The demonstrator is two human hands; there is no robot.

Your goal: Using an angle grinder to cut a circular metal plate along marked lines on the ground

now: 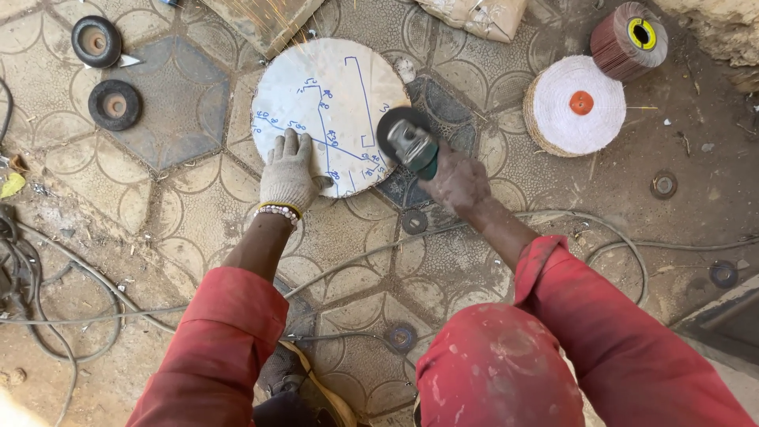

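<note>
A round metal disc (332,87) with blue pen marks lies flat on the patterned paving. My left hand (289,175), in a knitted work glove, presses down on the disc's near edge. My right hand (456,182), bare and dusty, grips an angle grinder (409,142) whose dark wheel sits at the disc's right edge. A few sparks fly off toward the top of the view. Both my arms wear red sleeves, and a bead bracelet sits at my left wrist.
Two black grinding wheels (96,41) (115,104) lie at the upper left. A white cloth buffing wheel (575,106) and a reddish flap wheel (628,30) rest at the upper right. Cables (79,273) trail across the ground. Small worn discs (414,221) are scattered around.
</note>
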